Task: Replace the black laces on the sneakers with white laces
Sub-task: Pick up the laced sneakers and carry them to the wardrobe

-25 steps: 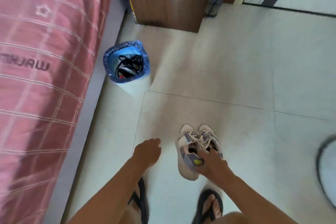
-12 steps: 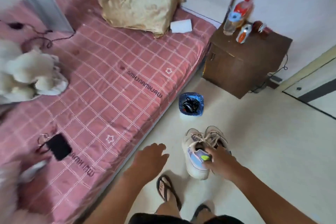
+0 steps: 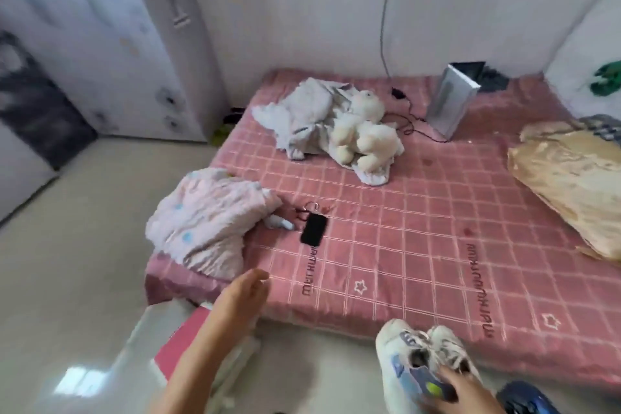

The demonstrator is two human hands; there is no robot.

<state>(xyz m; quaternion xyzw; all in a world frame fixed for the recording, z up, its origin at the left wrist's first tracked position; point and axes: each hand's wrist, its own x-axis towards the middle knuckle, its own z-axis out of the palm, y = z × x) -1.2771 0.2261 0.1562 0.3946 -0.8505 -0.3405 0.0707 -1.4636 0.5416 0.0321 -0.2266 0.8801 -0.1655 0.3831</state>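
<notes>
A pair of white sneakers (image 3: 400,355) with light laces hangs side by side at the bottom right, in front of the bed's edge. My right hand (image 3: 465,397) grips them from behind at the heels, fingers hooked into the openings. My left hand (image 3: 243,299) is held out at the lower middle, fingers relaxed and empty, just over the near edge of the pink mattress (image 3: 403,245).
On the mattress lie a black phone (image 3: 313,228), a folded pink blanket (image 3: 208,222), a white plush toy (image 3: 366,138), grey clothes, a tan pillow (image 3: 571,185) and a silver laptop (image 3: 450,104). A blue-lined bin (image 3: 524,398) shows at the bottom right. A pink-and-white box (image 3: 174,346) sits below my left arm.
The view has swung left from the floor and bin to the bed. My right hand still holds the sneakers, carried along; my left hand has moved out toward the mattress edge.
</notes>
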